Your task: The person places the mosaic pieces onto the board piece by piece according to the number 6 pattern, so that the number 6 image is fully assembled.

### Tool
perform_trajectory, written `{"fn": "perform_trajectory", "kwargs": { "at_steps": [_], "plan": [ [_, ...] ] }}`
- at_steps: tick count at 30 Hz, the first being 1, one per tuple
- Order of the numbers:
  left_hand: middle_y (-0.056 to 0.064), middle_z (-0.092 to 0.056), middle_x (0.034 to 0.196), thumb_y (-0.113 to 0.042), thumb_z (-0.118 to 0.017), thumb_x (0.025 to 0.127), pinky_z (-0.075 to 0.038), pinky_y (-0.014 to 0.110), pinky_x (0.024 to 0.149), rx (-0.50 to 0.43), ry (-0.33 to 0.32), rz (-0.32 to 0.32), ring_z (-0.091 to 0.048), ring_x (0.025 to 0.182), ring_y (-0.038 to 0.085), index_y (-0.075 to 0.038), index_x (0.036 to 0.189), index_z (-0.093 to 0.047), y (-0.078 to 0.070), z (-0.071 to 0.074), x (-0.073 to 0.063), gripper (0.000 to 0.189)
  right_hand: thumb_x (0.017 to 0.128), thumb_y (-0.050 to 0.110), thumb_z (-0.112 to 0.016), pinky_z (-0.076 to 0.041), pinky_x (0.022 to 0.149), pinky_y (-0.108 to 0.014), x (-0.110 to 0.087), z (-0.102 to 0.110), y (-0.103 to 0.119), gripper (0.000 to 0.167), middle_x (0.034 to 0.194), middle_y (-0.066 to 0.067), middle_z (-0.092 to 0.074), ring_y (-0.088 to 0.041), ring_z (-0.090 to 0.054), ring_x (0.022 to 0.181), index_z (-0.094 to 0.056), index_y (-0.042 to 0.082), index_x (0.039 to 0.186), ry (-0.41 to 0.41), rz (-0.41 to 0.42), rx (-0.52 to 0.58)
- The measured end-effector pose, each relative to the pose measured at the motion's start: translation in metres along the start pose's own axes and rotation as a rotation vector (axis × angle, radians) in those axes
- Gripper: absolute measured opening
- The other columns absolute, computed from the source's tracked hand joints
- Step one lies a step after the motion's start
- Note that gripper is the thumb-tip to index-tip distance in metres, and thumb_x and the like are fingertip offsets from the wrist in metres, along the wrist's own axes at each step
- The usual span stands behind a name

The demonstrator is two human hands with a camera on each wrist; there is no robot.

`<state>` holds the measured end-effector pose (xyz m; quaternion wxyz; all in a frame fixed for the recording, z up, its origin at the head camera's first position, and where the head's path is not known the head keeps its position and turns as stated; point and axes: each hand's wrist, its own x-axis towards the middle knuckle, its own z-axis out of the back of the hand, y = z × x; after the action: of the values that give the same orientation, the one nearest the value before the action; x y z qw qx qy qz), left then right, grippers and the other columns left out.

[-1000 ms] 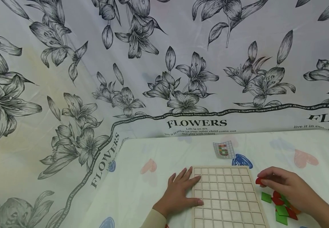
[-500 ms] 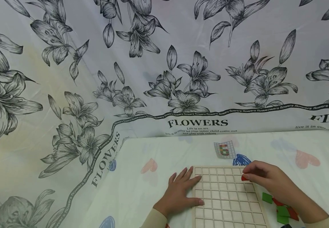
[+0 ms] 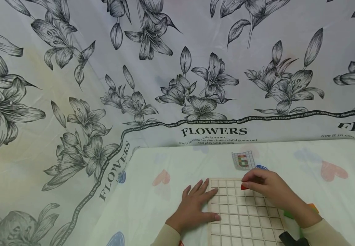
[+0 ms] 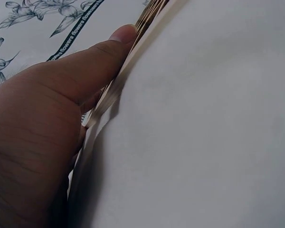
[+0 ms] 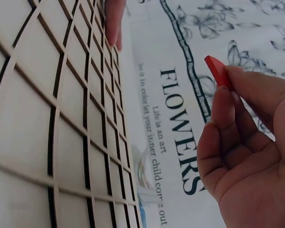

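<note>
A wooden grid board (image 3: 236, 215) with many square cells lies on the table. My left hand (image 3: 191, 206) rests on its left edge, fingers spread, with thumb and index fingertips over the outer cells. In the left wrist view, the thumb (image 4: 99, 57) lies along the board's edge. My right hand (image 3: 270, 184) pinches a small red tile (image 5: 218, 71) between thumb and fingertips, over the board's upper right part. Close up in the right wrist view, that tile is flat, with one curved edge showing.
Behind the board lies a small gridded pattern card (image 3: 243, 160) with a coloured figure. Green tiles (image 3: 288, 214) and an orange piece (image 3: 313, 207) lie right of the board, partly hidden by my right arm. A red piece (image 3: 181, 243) peeks out beside my left sleeve.
My right hand has carried the red tile leftward from beside the loose tiles to over the board's upper cells. The left hand has stayed on the board's edge.
</note>
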<state>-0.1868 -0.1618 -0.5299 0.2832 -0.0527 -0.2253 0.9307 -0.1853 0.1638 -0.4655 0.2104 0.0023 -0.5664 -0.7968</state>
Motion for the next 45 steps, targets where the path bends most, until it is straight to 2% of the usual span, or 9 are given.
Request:
{"fn": "perform_trajectory", "kwargs": {
  "at_steps": [3, 10, 21, 27, 33, 45],
  "plan": [
    [-0.007, -0.019, 0.179, -0.083, -0.065, 0.091, -0.011, 0.068, 0.125, 0.008, 0.0, 0.002, -0.011, 0.165, 0.02, -0.044, 0.166, -0.046, 0.0, 0.0, 0.0, 0.087, 0.104, 0.011, -0.076, -0.061, 0.079, -0.031, 0.007, -0.006, -0.003, 0.008, 0.106, -0.001, -0.074, -0.015, -0.074, 0.094, -0.077, 0.006, 0.111, 0.001, 0.002, -0.015],
    [-0.007, -0.019, 0.179, -0.082, -0.064, 0.092, -0.012, 0.069, 0.124, 0.011, -0.002, -0.003, -0.012, 0.165, 0.021, -0.043, 0.167, -0.046, -0.001, 0.001, -0.001, 0.087, 0.103, 0.014, -0.078, -0.059, 0.081, -0.029, 0.018, -0.021, -0.01, 0.009, 0.104, 0.003, -0.075, -0.015, -0.072, 0.094, -0.077, 0.008, 0.109, 0.016, -0.057, -0.009],
    [-0.005, -0.02, 0.179, -0.08, -0.066, 0.092, -0.013, 0.069, 0.124, 0.018, -0.003, -0.014, -0.014, 0.165, 0.023, -0.041, 0.166, -0.047, -0.003, 0.003, 0.0, 0.086, 0.1, 0.018, -0.082, -0.056, 0.079, -0.032, 0.026, -0.035, -0.027, 0.006, 0.097, 0.009, -0.073, -0.014, -0.068, 0.09, -0.077, 0.015, 0.101, 0.051, -0.108, -0.151],
    [-0.005, -0.019, 0.179, -0.08, -0.066, 0.093, -0.013, 0.069, 0.124, 0.012, -0.007, -0.019, -0.014, 0.165, 0.023, -0.04, 0.167, -0.047, -0.004, 0.003, -0.001, 0.086, 0.1, 0.019, -0.081, -0.054, 0.074, -0.032, 0.03, -0.039, -0.035, 0.008, 0.09, 0.011, -0.071, -0.012, -0.064, 0.083, -0.075, 0.019, 0.097, 0.09, -0.108, -0.197],
    [-0.005, -0.019, 0.179, -0.08, -0.066, 0.092, -0.012, 0.069, 0.124, 0.008, -0.002, -0.012, -0.013, 0.165, 0.022, -0.041, 0.166, -0.047, -0.002, 0.002, -0.001, 0.086, 0.102, 0.018, -0.079, -0.052, 0.071, -0.032, 0.031, -0.04, -0.035, 0.008, 0.087, 0.011, -0.068, -0.011, -0.061, 0.079, -0.073, 0.019, 0.096, 0.126, -0.097, -0.243],
    [-0.004, -0.021, 0.179, -0.079, -0.067, 0.093, -0.016, 0.069, 0.123, 0.04, -0.016, -0.025, -0.016, 0.165, 0.023, -0.04, 0.166, -0.048, -0.003, 0.001, -0.001, 0.085, 0.105, 0.018, -0.074, -0.054, 0.068, -0.033, 0.03, -0.041, -0.031, 0.007, 0.092, 0.006, -0.068, -0.016, -0.063, 0.08, -0.075, 0.017, 0.099, 0.13, -0.108, -0.203]
  ]
}}
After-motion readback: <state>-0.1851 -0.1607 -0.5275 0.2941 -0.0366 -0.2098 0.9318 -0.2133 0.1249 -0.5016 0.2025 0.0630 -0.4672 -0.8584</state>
